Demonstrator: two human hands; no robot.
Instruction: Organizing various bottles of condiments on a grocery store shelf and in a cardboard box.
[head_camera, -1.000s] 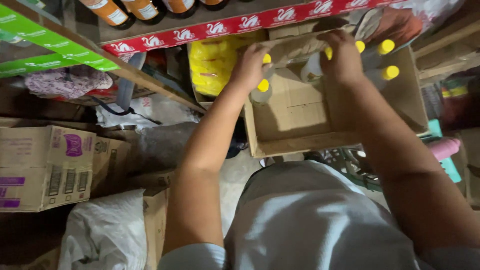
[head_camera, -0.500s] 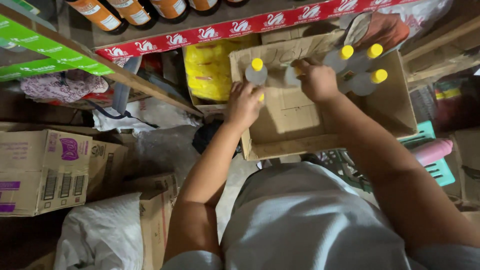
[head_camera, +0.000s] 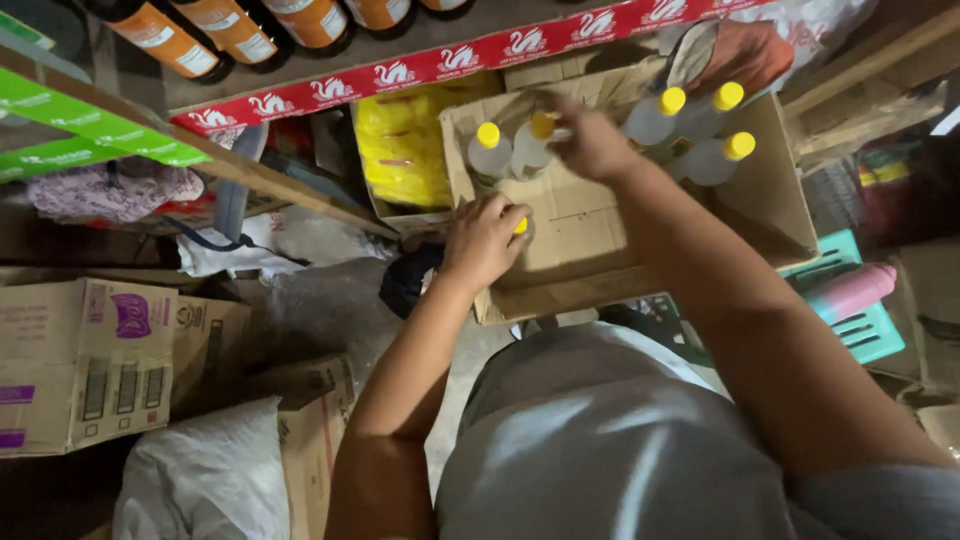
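So from the head view I'm looking down into an open cardboard box (head_camera: 640, 250) sitting just under a shelf with a red edge strip (head_camera: 450, 62); it's part full of clear bottles with yellow caps; three of them (head_camera: 690, 130) are bunched in the far right corner, touching each other, and two more (head_camera: 510, 150) stand side by side at the far left wall; the left hand (head_camera: 487, 238) is curled down over another bottle near the front left of the box, only a sliver of yellow cap (head_camera: 521, 226) peeks out under the fingers, so it looks clamped on that cap but I can't see the bottle body at all; the right hand (head_camera: 592, 143) is further back, just beside the left pair, fingers bunched toward one of those caps; whether it's really gripping or just touching, I can't tell from this angle; the two hands are apart, each on its own bottle. My take on doing this bit well: hold by the neck under the cap rather than the cap alone, keep each bottle upright, and set it snug against its neighbours so nothing tips on the bare cardboard floor in the middle; watch the low shelf edge overhead too. Around it: brown bottles with orange labels (head_camera: 230, 30) up on the shelf, a yellow bag (head_camera: 405, 150) behind the box, other cartons (head_camera: 85, 360) off left, a teal crate (head_camera: 860, 320) off right.
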